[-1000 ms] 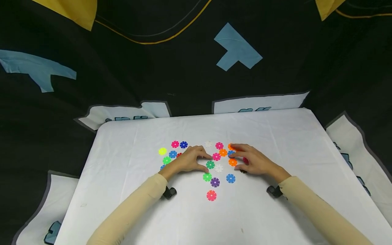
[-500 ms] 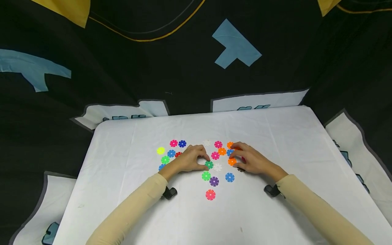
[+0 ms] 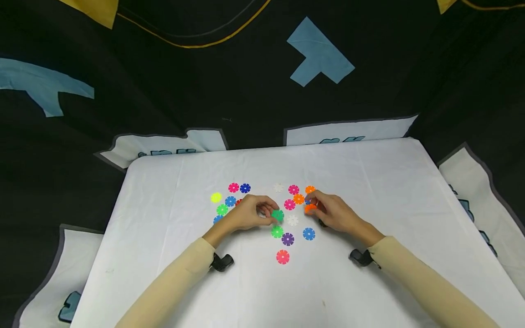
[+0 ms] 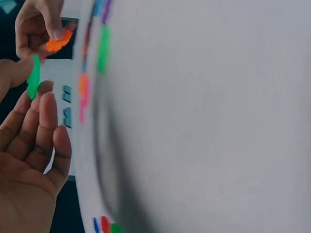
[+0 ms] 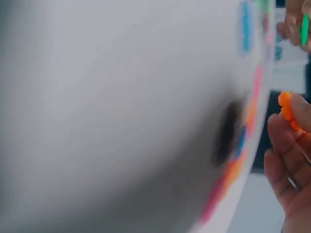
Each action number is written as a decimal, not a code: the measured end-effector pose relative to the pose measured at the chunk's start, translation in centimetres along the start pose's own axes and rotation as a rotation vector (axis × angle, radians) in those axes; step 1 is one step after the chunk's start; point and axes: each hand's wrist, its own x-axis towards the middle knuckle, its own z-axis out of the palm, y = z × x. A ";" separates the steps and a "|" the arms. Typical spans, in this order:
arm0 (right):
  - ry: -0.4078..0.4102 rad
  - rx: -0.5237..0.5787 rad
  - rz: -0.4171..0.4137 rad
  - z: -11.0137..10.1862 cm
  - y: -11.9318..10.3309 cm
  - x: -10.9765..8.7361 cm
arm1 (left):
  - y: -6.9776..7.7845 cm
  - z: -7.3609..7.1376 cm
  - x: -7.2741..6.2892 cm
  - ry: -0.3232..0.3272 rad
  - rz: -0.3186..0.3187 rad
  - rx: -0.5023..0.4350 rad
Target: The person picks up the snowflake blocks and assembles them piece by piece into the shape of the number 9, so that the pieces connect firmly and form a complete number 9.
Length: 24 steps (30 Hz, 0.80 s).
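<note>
Between thumb and fingertips my left hand (image 3: 252, 212) pinches a green notched plastic disc (image 3: 277, 215), seen edge-on in the left wrist view. My right hand (image 3: 332, 212) pinches an orange notched disc (image 3: 310, 208), tilted, its scalloped edge showing in the right wrist view. Both discs are raised off the table. Between the hands lie a white disc (image 3: 292, 220) and a pink disc (image 3: 289, 204). A light green disc (image 3: 277, 232) and a purple disc (image 3: 288, 239) lie just nearer. Under the right hand a dark disc (image 3: 322, 223) is partly hidden.
Several more discs lie flat on the white table (image 3: 262, 296). A blue disc (image 3: 309, 233) and a coral disc (image 3: 283, 257) lie nearest me. At the left is a cluster with a yellow disc (image 3: 216, 197), partly covered by my left hand. A black curtain (image 3: 246, 91) hangs behind.
Both hands have closed on discs and picked them up: the left the green one, the right the orange one. Earlier both discs lay flat on the table beside the fingertips.
</note>
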 end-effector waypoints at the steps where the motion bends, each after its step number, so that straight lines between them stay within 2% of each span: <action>1: 0.012 0.042 -0.014 -0.1 -0.5 0.1 | 0.2 -0.1 -0.1 0.015 0.006 -0.007; 4: 0.042 0.136 -0.087 -0.1 -2.0 0.6 | 1.0 -0.3 -0.4 0.055 0.014 -0.047; 8: 0.069 0.173 -0.150 0.1 -3.4 1.3 | 1.4 -0.2 -0.7 0.077 -0.001 -0.130; 11: 0.085 0.197 -0.171 0.3 -4.0 1.6 | 1.6 -0.1 -0.9 0.086 -0.006 -0.186; 19: 0.108 0.196 -0.228 0.6 -4.8 2.1 | 2.0 0.4 -1.4 0.125 0.049 -0.266; 24: 0.107 0.202 -0.240 0.8 -5.1 2.2 | 2.1 0.4 -1.6 0.157 0.041 -0.335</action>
